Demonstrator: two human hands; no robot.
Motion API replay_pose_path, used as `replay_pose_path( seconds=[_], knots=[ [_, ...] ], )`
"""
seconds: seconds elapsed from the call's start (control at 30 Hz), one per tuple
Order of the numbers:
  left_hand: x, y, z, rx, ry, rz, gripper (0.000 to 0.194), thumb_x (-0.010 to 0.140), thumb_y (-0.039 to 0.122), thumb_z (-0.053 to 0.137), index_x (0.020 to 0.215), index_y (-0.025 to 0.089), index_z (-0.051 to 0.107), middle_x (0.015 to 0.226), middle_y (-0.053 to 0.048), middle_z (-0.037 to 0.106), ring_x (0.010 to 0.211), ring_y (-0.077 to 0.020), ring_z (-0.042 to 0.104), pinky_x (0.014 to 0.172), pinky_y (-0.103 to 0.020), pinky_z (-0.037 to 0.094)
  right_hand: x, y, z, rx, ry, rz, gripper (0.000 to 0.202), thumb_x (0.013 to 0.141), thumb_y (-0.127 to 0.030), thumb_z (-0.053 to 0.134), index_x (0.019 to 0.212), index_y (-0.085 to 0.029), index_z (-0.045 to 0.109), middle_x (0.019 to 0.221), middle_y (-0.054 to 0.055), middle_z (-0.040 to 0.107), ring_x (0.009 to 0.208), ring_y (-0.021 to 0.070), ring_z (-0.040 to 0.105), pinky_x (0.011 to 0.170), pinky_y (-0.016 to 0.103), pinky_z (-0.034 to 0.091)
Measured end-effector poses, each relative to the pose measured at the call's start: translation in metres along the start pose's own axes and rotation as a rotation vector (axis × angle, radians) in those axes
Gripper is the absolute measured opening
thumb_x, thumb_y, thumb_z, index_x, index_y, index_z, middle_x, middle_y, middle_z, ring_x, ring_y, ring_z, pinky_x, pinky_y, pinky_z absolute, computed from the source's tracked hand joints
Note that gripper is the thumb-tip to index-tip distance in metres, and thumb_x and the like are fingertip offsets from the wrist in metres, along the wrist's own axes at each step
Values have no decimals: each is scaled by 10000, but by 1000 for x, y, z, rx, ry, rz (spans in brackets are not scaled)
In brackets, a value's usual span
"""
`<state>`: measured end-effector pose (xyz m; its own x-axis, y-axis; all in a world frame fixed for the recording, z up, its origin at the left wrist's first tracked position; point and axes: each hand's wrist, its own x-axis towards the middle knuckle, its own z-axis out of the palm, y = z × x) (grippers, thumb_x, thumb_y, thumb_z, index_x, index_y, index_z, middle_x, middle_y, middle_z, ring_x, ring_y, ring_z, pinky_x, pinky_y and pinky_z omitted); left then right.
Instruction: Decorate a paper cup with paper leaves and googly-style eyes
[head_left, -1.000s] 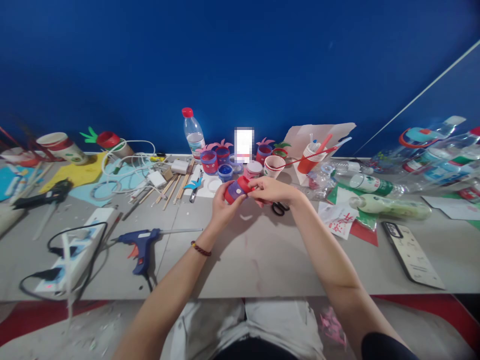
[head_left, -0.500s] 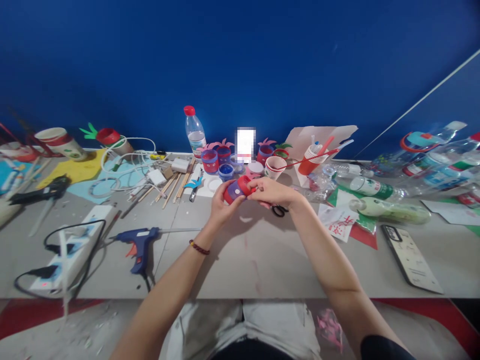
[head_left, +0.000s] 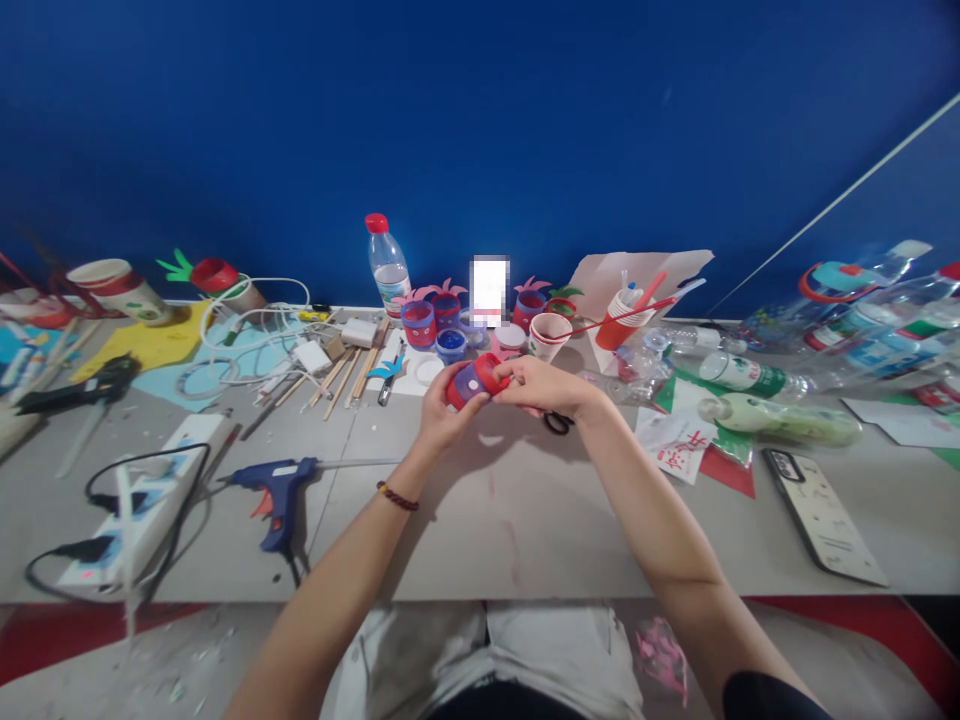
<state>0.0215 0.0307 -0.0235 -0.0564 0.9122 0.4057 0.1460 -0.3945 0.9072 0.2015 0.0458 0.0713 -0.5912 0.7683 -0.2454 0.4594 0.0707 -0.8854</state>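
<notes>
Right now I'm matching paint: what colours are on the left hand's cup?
The cup shows red, purple and a pale spot, best in the head view.

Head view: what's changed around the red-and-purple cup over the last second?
Nothing clear beyond slight shifts of view and hands; nothing was taken up or let go. The left hand still holds the red-and-purple cup, the right hand still touches it. The blue glue gun stayed put.

A smartphone (head_left: 825, 517) is laid on the tabletop (head_left: 465, 540). Black plugs (head_left: 90, 548) are seated in a power strip (head_left: 166, 498). A red-capped bottle (head_left: 388, 262) is positioned near the blue panel (head_left: 480, 120).
</notes>
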Motion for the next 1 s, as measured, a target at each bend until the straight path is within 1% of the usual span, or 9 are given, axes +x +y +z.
replay_pose_path(
  seconds=[0.3, 0.43, 0.53, 0.6, 0.77, 0.9, 1.0],
  knots=[
    [-1, 0, 0, 16, -4, 9, 523, 710, 449, 735, 1133, 174, 596, 1145, -121, 645, 1065, -257, 615, 933, -406, 492, -1, -3, -1, -9, -3, 15, 81, 763, -249, 598, 787, -178, 569, 372, -94, 381, 354, 63, 332, 388, 187, 215],
    [-1, 1, 1, 5, 2, -4, 521, 701, 453, 742, 1125, 183, 604, 1139, -119, 647, 1067, -260, 615, 937, -401, 487, -2, -4, -2, -33, 1, 26, 97, 762, -267, 603, 770, -179, 562, 381, -92, 382, 360, 65, 339, 394, 189, 228],
    [0, 0, 2, -20, 6, -45, 531, 692, 463, 746, 1117, 177, 604, 1122, -122, 651, 1047, -260, 621, 929, -404, 491, -3, -4, -2, -79, 12, 36, 94, 765, -259, 579, 806, -178, 602, 394, -84, 400, 373, 75, 373, 404, 194, 258],
    [0, -3, 4, -53, -12, -90, 547, 680, 473, 753, 1112, 174, 601, 1104, -120, 654, 1014, -255, 631, 903, -401, 506, -3, -5, -2, -131, 31, 46, 119, 768, -249, 551, 820, -178, 631, 413, -71, 427, 390, 83, 409, 413, 198, 282],
    [0, -10, 9, -147, -54, -158, 575, 678, 480, 756, 1137, 181, 583, 1144, -123, 638, 1030, -250, 628, 890, -392, 519, -5, -7, -3, -233, 46, 57, 150, 791, -257, 507, 750, -178, 627, 433, -52, 476, 413, 92, 456, 431, 205, 313],
    [1, -11, 11, -208, -74, -165, 628, 621, 495, 792, 1128, 194, 577, 1149, -117, 637, 1034, -250, 631, 882, -400, 530, -8, -9, -7, -246, 36, 48, 179, 826, -282, 510, 793, -168, 644, 411, -49, 483, 391, 89, 436, 433, 210, 310],
    [1, -9, 11, -225, -98, -122, 693, 577, 509, 815, 1142, 196, 564, 1149, -119, 636, 1045, -256, 629, 876, -401, 537, -9, -8, -9, -211, 28, 16, 215, 855, -301, 509, 883, -159, 668, 407, -51, 488, 377, 84, 415, 437, 213, 298]
  ],
)
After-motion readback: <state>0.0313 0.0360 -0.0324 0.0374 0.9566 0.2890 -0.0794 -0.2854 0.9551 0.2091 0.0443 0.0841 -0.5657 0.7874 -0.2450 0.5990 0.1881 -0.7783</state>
